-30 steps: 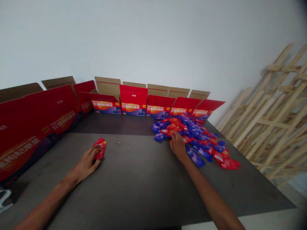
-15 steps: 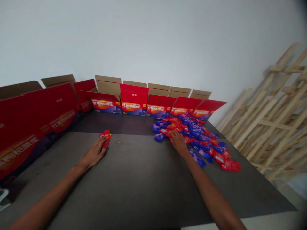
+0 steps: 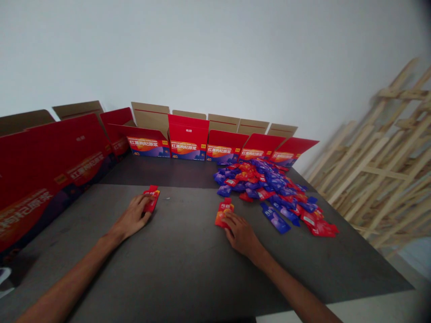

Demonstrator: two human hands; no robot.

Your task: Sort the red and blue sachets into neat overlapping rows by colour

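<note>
My left hand (image 3: 135,216) rests on the dark table with its fingers over a red sachet (image 3: 154,195), thumb at the near side. The hand partly covers this sachet. Over to the right, my right hand (image 3: 239,232) holds a second red sachet (image 3: 225,207) by its lower right part, fingers on top. White print and an orange patch show on that pouch, which is at or just above the tabletop. A heaped pile of red and purple sachets (image 3: 269,179) lies beyond my right hand. One purple sachet (image 3: 275,218) lies flat at its near edge.
Open red cartons (image 3: 188,143) with raised flaps stand in a row along the back of the table (image 3: 188,260). Larger-looking red cartons (image 3: 50,170) line the left side. Wooden frames (image 3: 373,166) lean at the right, past the table edge. A white object (image 3: 5,280) shows at lower left.
My right hand has come from the pile toward me and left, bringing a red sachet out. My left hand has stayed on its sachet, shifting only slightly.
</note>
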